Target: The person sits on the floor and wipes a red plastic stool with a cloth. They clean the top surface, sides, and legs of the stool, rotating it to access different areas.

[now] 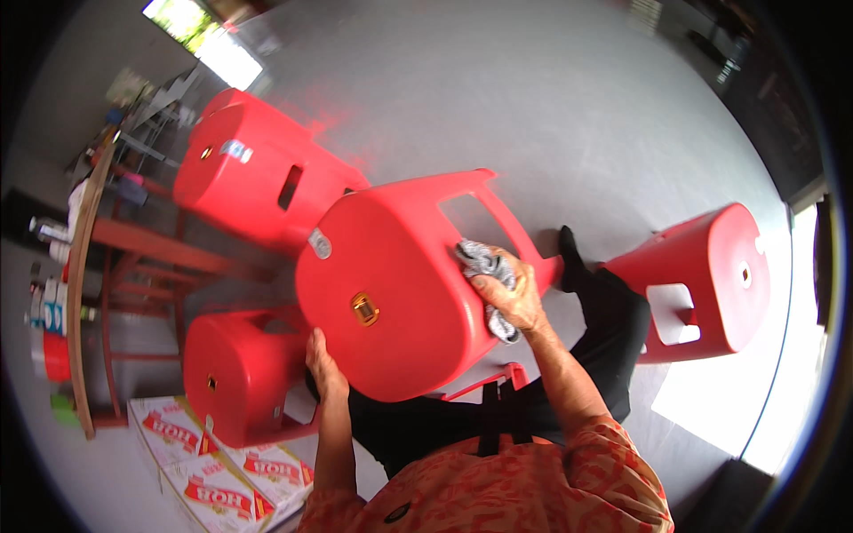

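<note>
A large red plastic stool (391, 275) is tilted in front of me, its seat turned up toward me. On the seat are a small gold-rimmed slot and a pale round sticker. My right hand (515, 298) is closed on a grey, mottled cloth (487, 262) and presses it against the stool's right side, just below the leg opening. My left hand (326, 366) rests against the stool's lower left edge, fingers along the rim; the thumb side shows and the fingertips are partly hidden behind the stool.
More red stools surround me: stacked ones (249, 169) at the far left, one (235, 377) on cardboard boxes (209, 471) near left, another (702, 284) at the right beside my leg. A wooden table (84, 293) with bottles and packages stands along the left.
</note>
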Available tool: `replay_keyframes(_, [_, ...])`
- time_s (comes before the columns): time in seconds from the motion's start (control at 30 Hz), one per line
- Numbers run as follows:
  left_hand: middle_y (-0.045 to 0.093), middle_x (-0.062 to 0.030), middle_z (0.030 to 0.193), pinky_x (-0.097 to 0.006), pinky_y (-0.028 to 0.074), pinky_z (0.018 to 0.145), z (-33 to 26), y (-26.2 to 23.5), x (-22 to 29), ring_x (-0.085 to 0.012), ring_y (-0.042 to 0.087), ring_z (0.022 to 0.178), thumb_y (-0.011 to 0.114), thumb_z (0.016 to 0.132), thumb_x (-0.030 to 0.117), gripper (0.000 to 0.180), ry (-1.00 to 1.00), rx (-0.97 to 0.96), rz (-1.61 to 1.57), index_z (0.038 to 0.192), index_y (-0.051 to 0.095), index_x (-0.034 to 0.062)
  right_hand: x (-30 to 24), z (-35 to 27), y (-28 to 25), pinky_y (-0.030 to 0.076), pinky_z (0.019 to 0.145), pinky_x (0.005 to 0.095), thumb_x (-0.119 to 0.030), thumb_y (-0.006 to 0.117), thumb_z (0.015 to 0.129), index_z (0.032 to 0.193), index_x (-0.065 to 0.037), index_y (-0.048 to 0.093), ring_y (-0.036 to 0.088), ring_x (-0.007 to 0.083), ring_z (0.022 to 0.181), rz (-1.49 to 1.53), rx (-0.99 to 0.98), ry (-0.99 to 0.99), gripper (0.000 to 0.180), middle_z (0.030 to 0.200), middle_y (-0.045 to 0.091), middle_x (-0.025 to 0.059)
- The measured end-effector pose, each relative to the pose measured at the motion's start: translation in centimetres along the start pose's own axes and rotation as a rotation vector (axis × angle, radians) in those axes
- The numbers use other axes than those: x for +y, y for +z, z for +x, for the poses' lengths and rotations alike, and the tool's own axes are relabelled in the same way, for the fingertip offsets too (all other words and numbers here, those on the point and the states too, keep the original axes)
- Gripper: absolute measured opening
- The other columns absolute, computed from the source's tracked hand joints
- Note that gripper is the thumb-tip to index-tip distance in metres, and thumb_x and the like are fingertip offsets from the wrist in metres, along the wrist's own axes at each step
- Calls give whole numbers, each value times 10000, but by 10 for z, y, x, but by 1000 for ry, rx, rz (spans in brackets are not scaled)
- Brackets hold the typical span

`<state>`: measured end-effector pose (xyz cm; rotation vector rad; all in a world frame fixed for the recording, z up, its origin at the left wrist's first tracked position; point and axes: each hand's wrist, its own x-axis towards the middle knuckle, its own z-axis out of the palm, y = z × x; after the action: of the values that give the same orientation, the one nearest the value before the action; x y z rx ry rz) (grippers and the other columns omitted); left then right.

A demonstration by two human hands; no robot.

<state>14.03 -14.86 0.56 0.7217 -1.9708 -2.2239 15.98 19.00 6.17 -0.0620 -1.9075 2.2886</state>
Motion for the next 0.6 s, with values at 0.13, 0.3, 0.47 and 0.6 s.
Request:
replay_keyframes(0.13, [517,-61,1370,-427,419,1016,-25,2,-17,-269,506,1219,506,933,535,621,-348,-441,-460,1365,462,91,-1,-6,-10,458,943,324,-156,697,840,1200,-10,628,596,141,1048,42,28,-25,394,1137,677,93])
replay_keyframes(0.3, [464,-80,1418,-477,381,1055,-17,-3,-43,-295,457,1269,481,955,484,611,-270,-614,-659,1414,401,88,-7,-26,-2,501,897,346,-133,709,811,1147,22,639,660,205,994,17,116,-214,377,1112,688,149])
replay_keyframes(0.47, [359,-127,1490,-506,319,1099,-13,2,-15,-337,383,1329,370,970,510,665,-178,-755,-665,1471,302,78,-40,-63,23,412,852,335,-261,717,726,1258,26,571,655,268,914,-358,171,-417,622,1175,645,194])
replay_keyframes(0.6, [351,-158,1482,-503,306,1098,-27,56,31,-352,368,1330,337,950,545,699,25,-806,-613,1467,306,77,-77,-86,38,366,768,352,-329,677,682,1282,68,533,631,230,817,-490,213,-654,734,1127,650,166])
